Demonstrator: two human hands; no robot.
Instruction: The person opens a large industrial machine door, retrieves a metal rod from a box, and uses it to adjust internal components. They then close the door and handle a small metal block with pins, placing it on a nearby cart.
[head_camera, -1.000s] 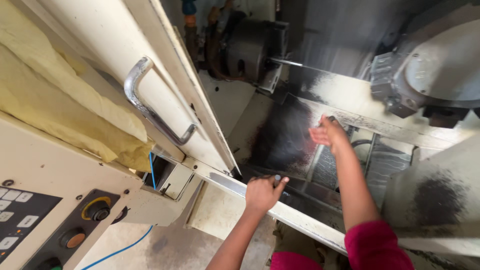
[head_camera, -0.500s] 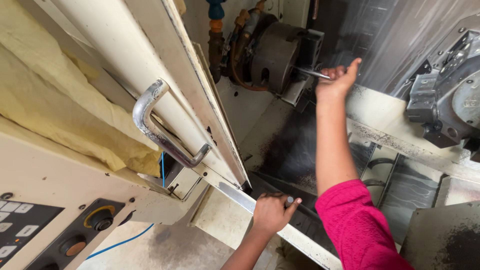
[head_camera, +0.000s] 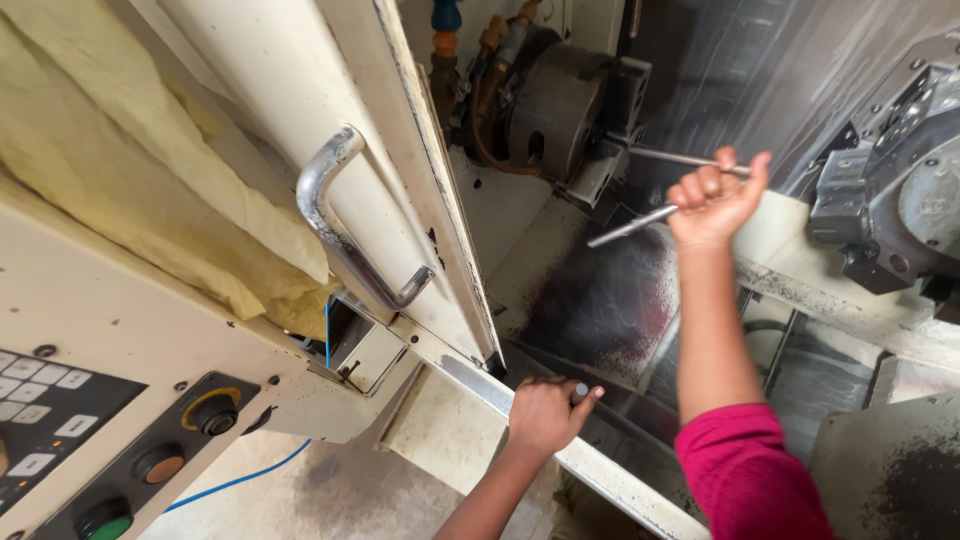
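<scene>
Machine bed (head_camera: 600, 300) below right-hand fingers (head_camera: 705, 185): dark, gritty, probably swarf; left fingers (head_camera: 580, 395) on its sill (head_camera: 620, 480).

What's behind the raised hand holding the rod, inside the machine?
Behind the right hand gripping a thin metal rod, the round dark chuck shows, with orange and blue coolant hoses above. A second rod runs toward the chuck; its far end is hidden.

The right hand (head_camera: 712, 196) is covering the middle of the rod (head_camera: 628, 226), and its far end is blurring into the chuck (head_camera: 560, 110). The left hand (head_camera: 545, 412) is hiding most of a small metal piece (head_camera: 580, 391). The panel (head_camera: 90, 440) and red sleeve (head_camera: 750, 480) are running off the near edge.
</scene>
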